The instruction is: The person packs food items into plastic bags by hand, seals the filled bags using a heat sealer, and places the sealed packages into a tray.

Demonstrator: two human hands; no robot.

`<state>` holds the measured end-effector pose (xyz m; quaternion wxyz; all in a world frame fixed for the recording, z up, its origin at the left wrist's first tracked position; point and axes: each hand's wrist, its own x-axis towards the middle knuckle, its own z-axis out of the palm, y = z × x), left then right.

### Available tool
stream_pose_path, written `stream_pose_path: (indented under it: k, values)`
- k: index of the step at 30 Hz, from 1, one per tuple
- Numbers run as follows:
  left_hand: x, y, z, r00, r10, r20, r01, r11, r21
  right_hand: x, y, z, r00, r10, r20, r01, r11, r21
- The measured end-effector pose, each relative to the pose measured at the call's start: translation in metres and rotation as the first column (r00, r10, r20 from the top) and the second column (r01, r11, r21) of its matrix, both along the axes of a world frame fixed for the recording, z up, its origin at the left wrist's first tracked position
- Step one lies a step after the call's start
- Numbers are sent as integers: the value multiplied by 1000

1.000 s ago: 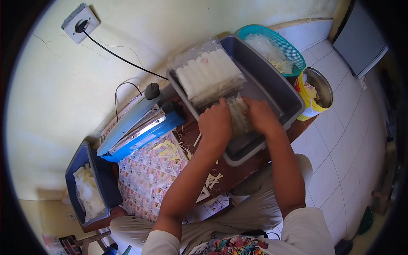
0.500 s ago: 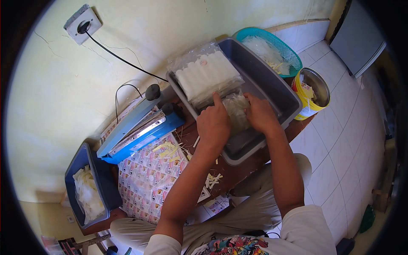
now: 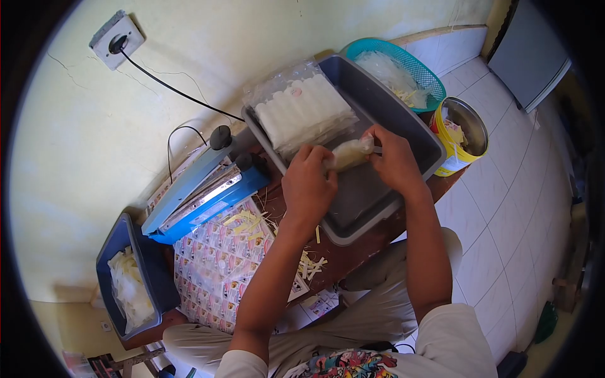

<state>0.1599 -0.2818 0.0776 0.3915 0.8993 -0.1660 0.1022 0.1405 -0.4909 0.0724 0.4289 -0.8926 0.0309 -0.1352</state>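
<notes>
Both my hands grip a clear plastic packet [image 3: 350, 154] with pale contents, held over the grey plastic tub [image 3: 359, 220]. My left hand [image 3: 310, 179] is closed on its left end. My right hand [image 3: 394, 159] pinches the other end between thumb and fingers. The packet is tilted, so a narrow side of it shows. Just beyond my left hand, a stack of clear packets [image 3: 302, 110] filled with white, roll-shaped pieces lies in the tub's left part.
Left of the tub stands a blue bag sealer [image 3: 201, 205], its cord running to a wall socket [image 3: 118, 43]. A navy bin [image 3: 157, 302] holds pale pieces. Beyond are a teal basket [image 3: 435, 85] and a yellow tin [image 3: 455, 160]. Cut strips [image 3: 312, 264] litter the brown table.
The packet was lying flatter and lower in the tub. Now it is lifted and turned so its narrow side shows, with both hands on its ends.
</notes>
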Motion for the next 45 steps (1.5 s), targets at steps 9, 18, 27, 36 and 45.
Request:
stream_pose_path:
  k: [9,18,27,36,45]
  values:
    - [-3,6,17,965,-234,-116,259,907,332,-23,-15,30,976,7,-218,-47,983,-176]
    - [2,3,11,921,-338,-192,389,788,478,-12,-25,28,888,148,-435,-139,989,53]
    - [3,-1,13,909,-295,-293,415,685,599,-12,-11,10,895,72,-441,-220,930,-295]
    - [5,0,-2,939,-297,-175,331,634,699,6,0,-5,865,47,-500,-217,933,-288]
    - [3,-3,-1,950,-275,-149,297,645,704,7,-3,-11,879,1,-478,-212,898,-387]
